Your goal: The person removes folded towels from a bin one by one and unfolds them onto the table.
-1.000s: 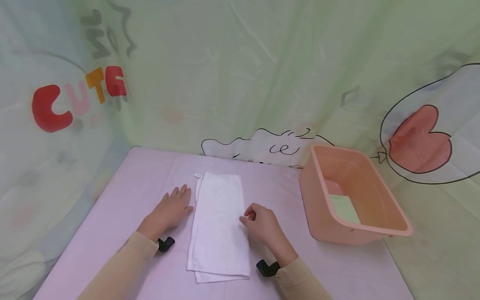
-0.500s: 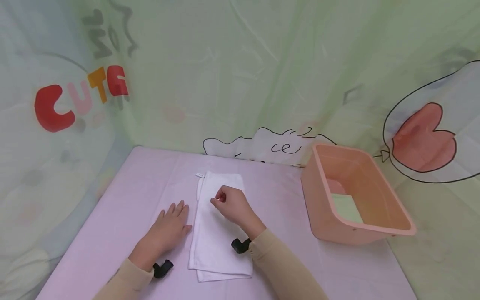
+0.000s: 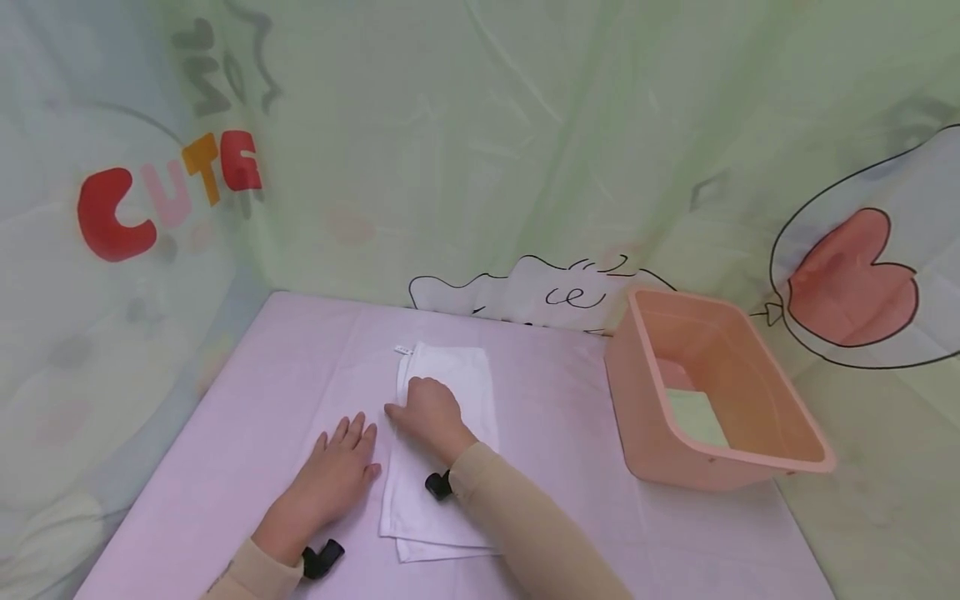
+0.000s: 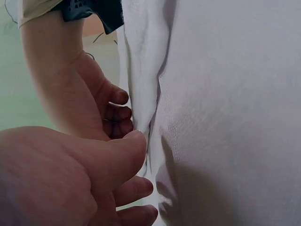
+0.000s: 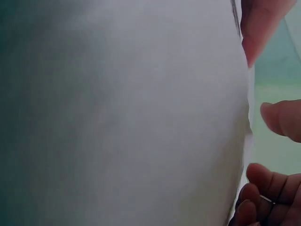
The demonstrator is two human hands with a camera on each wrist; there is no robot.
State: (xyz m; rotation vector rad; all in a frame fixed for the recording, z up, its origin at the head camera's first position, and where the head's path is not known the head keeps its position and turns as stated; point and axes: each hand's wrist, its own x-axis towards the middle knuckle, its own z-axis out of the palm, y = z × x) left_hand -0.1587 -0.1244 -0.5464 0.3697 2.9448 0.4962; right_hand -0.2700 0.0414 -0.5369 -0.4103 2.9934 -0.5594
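A folded white towel [image 3: 472, 375] lies lengthwise on the table, its small tag [image 3: 403, 350] at the far left corner. My left hand [image 3: 337, 471] rests palm down just left of it, fingers spread and holding nothing. Over the towel, my right hand [image 3: 435, 417] reaches to its left edge with fingers bent down and the thumb pointing left. In the right wrist view a gap shows between the right thumb [image 5: 282, 120] and the bent fingers [image 5: 263, 197], with no cloth between them. The left wrist view shows those fingertips beside the towel's edge.
A pink plastic bin [image 3: 712, 467] stands at the right of the table, with a folded pale green cloth [image 3: 697, 417] inside. Pale pink sheeting covers the table [image 3: 555, 417]. Printed curtains [image 3: 450, 167] hang behind and at both sides.
My right hand has swept left across the towel, from its right edge to its left edge. My left hand has slid slightly towards me. The towel stays in place.
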